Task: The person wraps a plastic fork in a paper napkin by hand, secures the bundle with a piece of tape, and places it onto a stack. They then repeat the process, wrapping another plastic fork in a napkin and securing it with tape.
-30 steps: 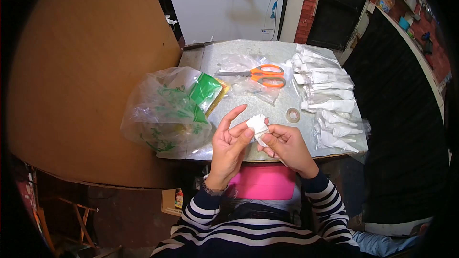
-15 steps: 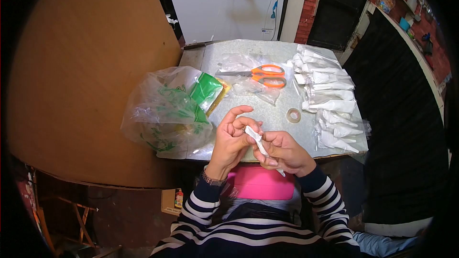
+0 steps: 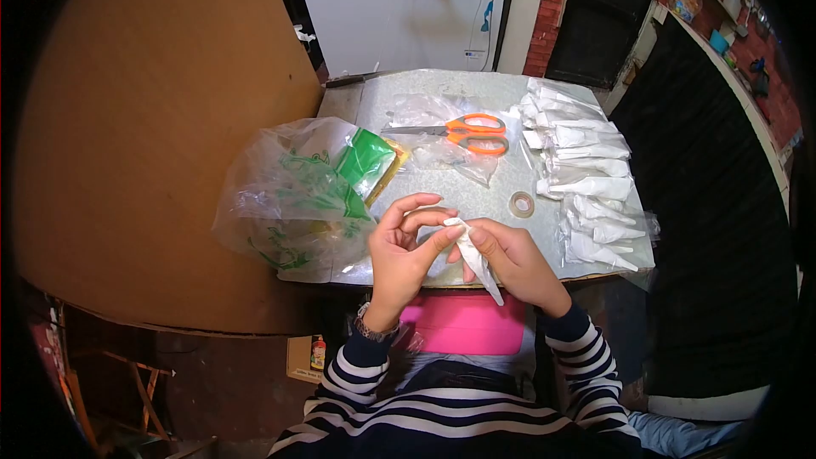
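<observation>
Item in hand — white paper cone (image 3: 476,257), being pinched at its wide top between the left hand (image 3: 404,251) and right hand (image 3: 510,259), fingers closing on it, above the counter (image 3: 442,89) near edge. Step judged: rolling and tightening. Next move is calling for tape roll (image 3: 521,204) — lying just beyond. Finished cones (image 3: 586,174) are lying at right; scissors (image 3: 463,133), plastic bag (image 3: 293,195).
</observation>
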`<state>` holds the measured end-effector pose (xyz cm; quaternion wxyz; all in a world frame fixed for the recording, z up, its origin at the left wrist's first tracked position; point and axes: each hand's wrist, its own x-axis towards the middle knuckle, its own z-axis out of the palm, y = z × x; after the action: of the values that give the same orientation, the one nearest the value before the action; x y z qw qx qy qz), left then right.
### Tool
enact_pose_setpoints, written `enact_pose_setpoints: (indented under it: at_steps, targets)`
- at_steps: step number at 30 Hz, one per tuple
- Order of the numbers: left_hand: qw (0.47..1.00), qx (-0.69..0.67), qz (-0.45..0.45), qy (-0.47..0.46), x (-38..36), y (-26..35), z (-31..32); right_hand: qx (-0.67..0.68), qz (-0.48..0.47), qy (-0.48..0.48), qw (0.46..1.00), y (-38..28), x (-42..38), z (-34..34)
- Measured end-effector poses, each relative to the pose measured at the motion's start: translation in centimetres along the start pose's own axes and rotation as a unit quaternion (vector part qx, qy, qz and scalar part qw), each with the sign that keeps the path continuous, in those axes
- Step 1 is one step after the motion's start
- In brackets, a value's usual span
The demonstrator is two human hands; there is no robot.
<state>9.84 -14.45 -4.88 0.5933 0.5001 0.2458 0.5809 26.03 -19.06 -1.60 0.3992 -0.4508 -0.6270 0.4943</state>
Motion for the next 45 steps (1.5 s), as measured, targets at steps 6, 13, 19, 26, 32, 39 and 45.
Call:
enact_pose_setpoints:
  at_steps: [6,13,19,26,32,39,45]
  targets:
    - [0.992,0.100,0.066,0.027,-1.1,-0.3,0.6,-0.047,-0.052,0.075,0.995,0.8,-0.2,1.0]
    - [0.998,0.051,0.028,0.031,-1.2,0.5,1.2,-0.050,-0.058,0.084,0.994,0.6,0.0,0.4]
    - [0.996,0.052,0.077,-0.014,2.9,3.4,2.1,-0.010,-0.112,0.091,0.990,-2.5,2.8,-1.6]
    - [0.982,0.064,0.176,-0.007,10.4,7.2,2.9,0.090,-0.251,0.208,0.941,-5.9,8.7,-8.1]
    - [0.886,0.411,0.203,-0.074,14.0,5.1,-0.3,0.167,-0.265,0.294,0.903,-4.8,10.9,-11.0]
    - [0.703,0.700,0.087,-0.092,10.2,-0.9,-3.6,0.064,-0.197,0.261,0.943,-2.8,10.8,-11.5]
    - [0.661,0.732,0.141,-0.088,9.0,-3.3,-4.2,-0.001,-0.188,0.283,0.940,-1.1,11.7,-11.6]
